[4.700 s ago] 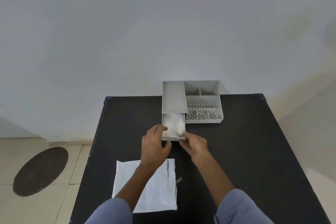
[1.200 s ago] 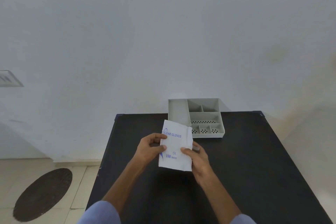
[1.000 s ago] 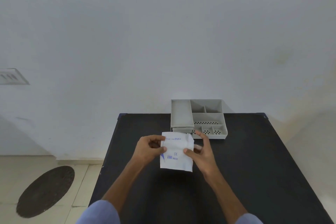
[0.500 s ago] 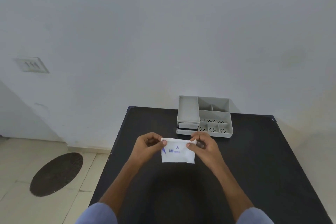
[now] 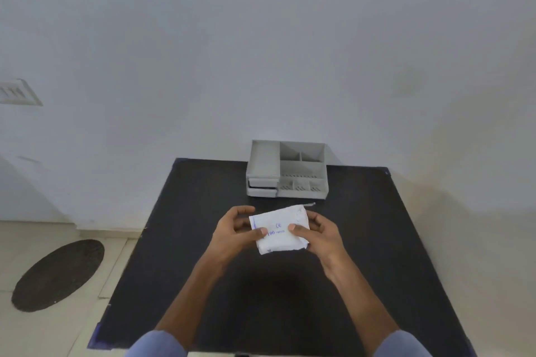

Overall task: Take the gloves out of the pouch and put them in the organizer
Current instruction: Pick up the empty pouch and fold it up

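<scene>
Above the black table (image 5: 362, 240), in front of the grey organizer (image 5: 287, 169), both hands hold a white pouch (image 5: 280, 230) clear of the surface. Left hand (image 5: 235, 233): thumb pressed on the pouch's upper face at its left edge, remaining fingers curled behind it, so the grip is closed on the pouch. Right hand (image 5: 322, 236): thumb set on the upper face toward the right side, fingers wrapped beneath and around the right edge, likewise closed on the pouch. Pouch appears folded or crumpled into a compact rectangle; blue print reading "CE" and "100" is legible on its face, and further small lettering is too blurred to read. Organizer stands at the table's far edge, against the white wall (image 5: 261, 66). Its left section carries two drawers (image 5: 262, 187), both appearing pushed in; its right section shows open compartments, the nearest row perforated. Gloves are not visible anywhere; whether they sit inside a drawer cannot be told from this view. A small pale scrap (image 5: 310, 204) lies on the table between the organizer and the pouch. Blue sleeves (image 5: 158, 346) show at the bottom edge, nearer than the pouch.
</scene>
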